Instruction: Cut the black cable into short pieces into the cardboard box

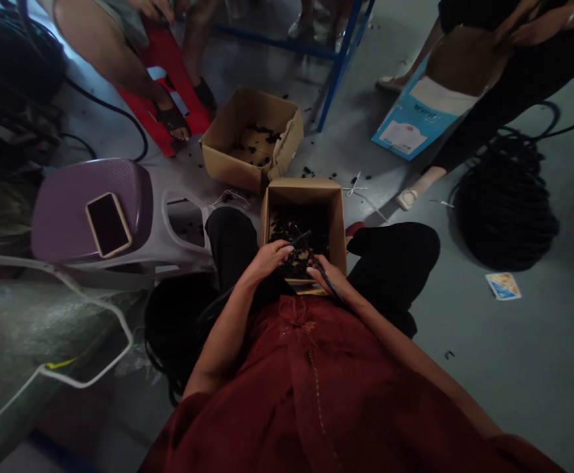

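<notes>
Above a cardboard box [333,210] between my knees, my left hand [269,259] grips a black rubber cord [301,238] whose end sticks out past the fingers. My right hand [330,274] is closed around a dark, slim hand tool [333,289] that looks like scissors or pliers. The tool's tip is beside the cord; whether they touch I cannot tell. Many small black pieces [291,220] lie inside the box. A coil of black cord [168,315] lies by my left leg, partly hidden.
A second cardboard box [227,157] with black scraps stands ahead. A phone [109,225] rests on a purple stool [64,203] at left. A big black coil [508,203] lies at right. Two people sit opposite, one holding a blue-and-white box [415,125].
</notes>
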Tool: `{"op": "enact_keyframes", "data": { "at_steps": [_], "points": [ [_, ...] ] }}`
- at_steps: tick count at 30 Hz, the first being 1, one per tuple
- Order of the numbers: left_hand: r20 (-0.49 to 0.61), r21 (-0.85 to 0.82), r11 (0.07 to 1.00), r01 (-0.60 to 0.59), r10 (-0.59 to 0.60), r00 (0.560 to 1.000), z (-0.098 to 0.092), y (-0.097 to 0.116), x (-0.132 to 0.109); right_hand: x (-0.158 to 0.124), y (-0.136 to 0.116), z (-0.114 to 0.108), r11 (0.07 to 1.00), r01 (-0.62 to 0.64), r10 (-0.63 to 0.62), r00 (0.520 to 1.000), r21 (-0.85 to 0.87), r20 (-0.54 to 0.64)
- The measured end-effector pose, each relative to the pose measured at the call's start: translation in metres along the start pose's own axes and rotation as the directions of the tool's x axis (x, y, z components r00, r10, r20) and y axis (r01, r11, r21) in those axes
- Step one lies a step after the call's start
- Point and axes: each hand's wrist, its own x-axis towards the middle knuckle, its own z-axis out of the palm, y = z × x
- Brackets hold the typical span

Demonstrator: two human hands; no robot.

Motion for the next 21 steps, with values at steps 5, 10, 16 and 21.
{"op": "enact_keyframes", "data": {
  "at_steps": [5, 10, 16, 21],
  "points": [
    [-0.079, 0.343, 0.935, -0.092, 0.126, 0.989, 0.000, -0.005, -0.001, -0.001, -0.003, -0.004, 0.999, -0.040, 0.040, 0.997, -0.001, 0.065],
    [-0.088, 0.548, 0.824, -0.141, 0.224, 0.971, 0.000, -0.012, -0.007, -0.002, -0.002, -0.011, 0.998, -0.059, 0.061, 0.987, -0.017, 0.151],
    [-0.063, 0.716, 0.688, -0.121, 0.236, 0.970, 0.006, -0.015, -0.016, -0.003, -0.001, -0.016, 0.999, -0.054, 0.049, 0.964, 0.009, 0.260],
    [-0.062, 0.767, 0.636, -0.080, 0.198, 0.978, 0.012, -0.017, -0.020, -0.009, -0.006, -0.015, 0.995, -0.045, 0.061, 0.978, -0.087, 0.198]
  ]
}}
